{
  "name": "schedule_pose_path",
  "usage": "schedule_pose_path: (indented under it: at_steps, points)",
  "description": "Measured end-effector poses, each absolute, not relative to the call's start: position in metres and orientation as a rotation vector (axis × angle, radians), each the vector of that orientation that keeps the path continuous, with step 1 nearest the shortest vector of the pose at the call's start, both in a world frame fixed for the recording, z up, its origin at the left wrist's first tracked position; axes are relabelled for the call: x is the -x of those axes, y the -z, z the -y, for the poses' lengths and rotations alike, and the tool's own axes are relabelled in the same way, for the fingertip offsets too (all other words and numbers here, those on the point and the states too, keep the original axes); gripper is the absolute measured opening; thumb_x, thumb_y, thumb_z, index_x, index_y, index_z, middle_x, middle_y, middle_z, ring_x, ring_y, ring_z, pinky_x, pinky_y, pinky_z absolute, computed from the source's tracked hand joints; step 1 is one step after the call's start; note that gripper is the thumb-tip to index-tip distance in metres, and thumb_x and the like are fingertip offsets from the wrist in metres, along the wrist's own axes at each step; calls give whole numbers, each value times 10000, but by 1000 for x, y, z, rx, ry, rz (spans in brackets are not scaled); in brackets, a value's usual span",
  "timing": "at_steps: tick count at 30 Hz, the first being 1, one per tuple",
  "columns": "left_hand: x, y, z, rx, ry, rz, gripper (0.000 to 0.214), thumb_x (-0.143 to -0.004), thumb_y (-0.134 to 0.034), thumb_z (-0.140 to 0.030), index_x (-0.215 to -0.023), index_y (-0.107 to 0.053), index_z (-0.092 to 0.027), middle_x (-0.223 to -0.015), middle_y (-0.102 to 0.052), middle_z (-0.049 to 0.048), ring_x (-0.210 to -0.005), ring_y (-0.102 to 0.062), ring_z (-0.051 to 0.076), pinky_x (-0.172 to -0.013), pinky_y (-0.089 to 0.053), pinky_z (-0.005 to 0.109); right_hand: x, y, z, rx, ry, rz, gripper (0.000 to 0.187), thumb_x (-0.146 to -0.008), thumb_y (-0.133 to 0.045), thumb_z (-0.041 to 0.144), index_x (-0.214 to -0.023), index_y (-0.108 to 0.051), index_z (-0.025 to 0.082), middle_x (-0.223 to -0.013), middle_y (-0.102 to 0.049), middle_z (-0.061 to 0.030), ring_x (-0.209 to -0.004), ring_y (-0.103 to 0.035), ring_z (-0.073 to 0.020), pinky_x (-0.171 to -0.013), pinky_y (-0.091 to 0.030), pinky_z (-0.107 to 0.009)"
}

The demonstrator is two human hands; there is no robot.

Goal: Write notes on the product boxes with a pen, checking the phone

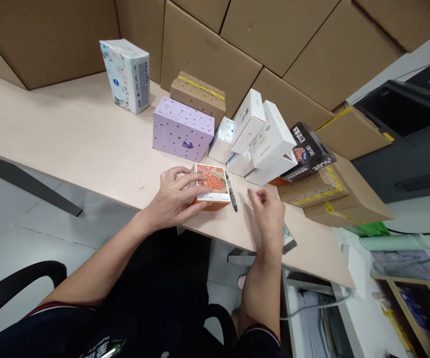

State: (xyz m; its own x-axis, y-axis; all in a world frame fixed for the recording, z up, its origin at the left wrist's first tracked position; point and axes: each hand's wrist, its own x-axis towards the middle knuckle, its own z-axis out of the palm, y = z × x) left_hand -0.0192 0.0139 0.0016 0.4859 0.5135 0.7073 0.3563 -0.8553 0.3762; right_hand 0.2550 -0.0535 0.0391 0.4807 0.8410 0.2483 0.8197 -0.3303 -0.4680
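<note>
Near the front edge of the table sits a small orange box (218, 181) with a colourful picture on its top. My left hand (173, 199) grips it from the left, with fingers laid over the top and the thumb along the near side. A dark pen (232, 193) lies just right of the box. Beyond the pen, my right hand (268, 211) is held over the table, its fingers curled together. Whether anything is between those fingertips is hidden. A flat dark-edged item (288, 239) lies partly covered by my right wrist.
Behind the orange box stand a lilac box (183, 130), a brown carton (198, 92) and a tissue pack (127, 74). Several white boxes (272, 136) are stacked at centre right, beside a black package (308, 154). Large cartons (207, 49) line the back; more cartons (353, 199) stand right.
</note>
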Motion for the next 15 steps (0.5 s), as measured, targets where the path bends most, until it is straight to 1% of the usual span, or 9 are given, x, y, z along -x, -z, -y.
schedule_pose_path:
  at_steps: [2,3,5,7,8,10,12,15]
  points:
    - [19,-1,-14,-2556,-1315,-735,282,-975,-649,-389,-1216,-722,-262,-1361,-668,82,-1250,-459,328,-1036,-346,508,-276,-39,77,2177,68,1293,490,-872,-565,634,-1005,-705,183,-966,-714,-124,-909,-627,-272,-857,-457,-387]
    - [19,-2,-15,-2559,-1321,-726,282,-977,-645,-383,-1218,-720,-259,-1366,-666,84,-1249,-461,327,-1034,-348,507,-287,-39,89,2220,102,1304,570,-844,-588,654,-1126,-704,172,-1098,-712,-164,-1038,-619,-313,-929,-456,-431]
    - [19,-2,-15,-2560,-1327,-720,283,-983,-634,-370,-1229,-714,-254,-1378,-660,84,-1243,-463,323,-1032,-350,504,-309,-35,111,2376,38,1353,768,-794,-638,679,-1370,-625,172,-1353,-637,-214,-1269,-534,-389,-1039,-419,-512]
    - [18,-2,-16,-2558,-1327,-736,289,-986,-626,-364,-1241,-708,-256,-1385,-657,81,-1233,-462,321,-1028,-354,504,-325,-30,125,2503,-94,1371,907,-757,-675,680,-1496,-528,175,-1466,-573,-220,-1359,-476,-420,-1089,-395,-548]
    - [18,-2,-16,-2555,-1322,-747,295,-986,-624,-364,-1250,-704,-259,-1389,-656,79,-1230,-461,321,-1026,-357,504,-330,-27,130,2528,-161,1375,929,-752,-680,671,-1516,-507,171,-1474,-573,-216,-1361,-484,-417,-1097,-400,-547]
    - [17,-1,-16,-2548,-1315,-753,301,-985,-626,-369,-1254,-703,-260,-1394,-655,79,-1228,-461,324,-1020,-364,508,-335,-21,134,2499,-242,1387,894,-768,-654,649,-1504,-521,157,-1438,-611,-203,-1319,-536,-392,-1098,-421,-526]
    - [17,0,-16,-2536,-1317,-750,294,-985,-628,-375,-1243,-709,-260,-1391,-658,81,-1230,-466,323,-1023,-366,512,-335,-17,133,2434,-237,1400,829,-791,-611,637,-1456,-570,144,-1393,-650,-196,-1276,-573,-369,-1103,-429,-512]
    - [16,0,-16,-2514,-1318,-754,285,-986,-629,-388,-1229,-716,-266,-1386,-662,79,-1237,-470,317,-1037,-362,516,-329,-14,131,2408,-148,1386,795,-788,-588,643,-1398,-622,135,-1356,-674,-207,-1261,-581,-372,-1109,-422,-530]
